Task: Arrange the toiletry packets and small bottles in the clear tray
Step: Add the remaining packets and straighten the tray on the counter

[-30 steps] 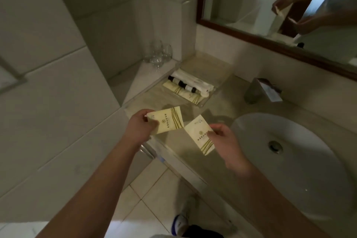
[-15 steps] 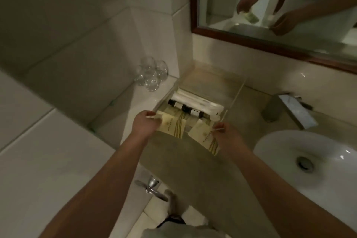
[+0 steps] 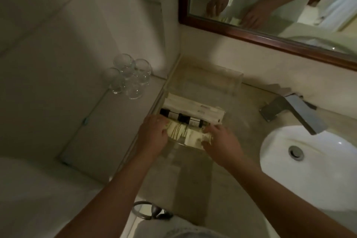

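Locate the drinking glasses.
Head view, upper left of centre: the drinking glasses stand clustered on the white ledge, just left of the clear tray.

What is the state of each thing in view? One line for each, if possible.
Left hand, holds the left packet.
Right hand, holds the right packet.
Small bottles, lying flat in the clear tray.
Clear tray, open-topped, partly filled.
Glasses, empty, grouped together.
Faucet, no water running.

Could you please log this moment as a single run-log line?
left hand: holds striped packet | right hand: pinches pale packet | both packets at clear tray front | bottles behind
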A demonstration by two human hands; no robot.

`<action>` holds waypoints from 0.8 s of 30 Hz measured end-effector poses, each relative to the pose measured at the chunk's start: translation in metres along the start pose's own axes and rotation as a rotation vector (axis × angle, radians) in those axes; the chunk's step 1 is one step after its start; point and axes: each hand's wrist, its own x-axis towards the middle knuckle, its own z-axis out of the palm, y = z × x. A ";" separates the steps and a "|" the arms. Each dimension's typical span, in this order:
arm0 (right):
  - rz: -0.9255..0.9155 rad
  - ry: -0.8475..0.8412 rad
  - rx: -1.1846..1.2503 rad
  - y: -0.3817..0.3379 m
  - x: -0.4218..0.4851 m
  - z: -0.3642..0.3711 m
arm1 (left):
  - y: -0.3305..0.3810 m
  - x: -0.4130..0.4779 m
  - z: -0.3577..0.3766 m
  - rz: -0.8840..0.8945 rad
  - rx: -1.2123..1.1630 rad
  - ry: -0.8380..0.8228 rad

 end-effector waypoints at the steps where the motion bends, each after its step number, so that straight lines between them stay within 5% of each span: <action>1: -0.034 -0.007 -0.010 -0.003 -0.004 0.004 | -0.002 -0.002 0.004 0.072 -0.016 -0.028; 11: -0.075 0.048 0.005 -0.011 0.010 0.034 | -0.004 0.007 0.016 0.155 -0.017 -0.035; 19: 0.044 0.091 0.046 -0.017 0.021 0.038 | 0.009 0.014 0.016 0.010 -0.033 -0.099; 24: 0.159 0.022 0.260 -0.017 0.030 0.042 | 0.010 0.012 0.008 0.099 -0.020 -0.132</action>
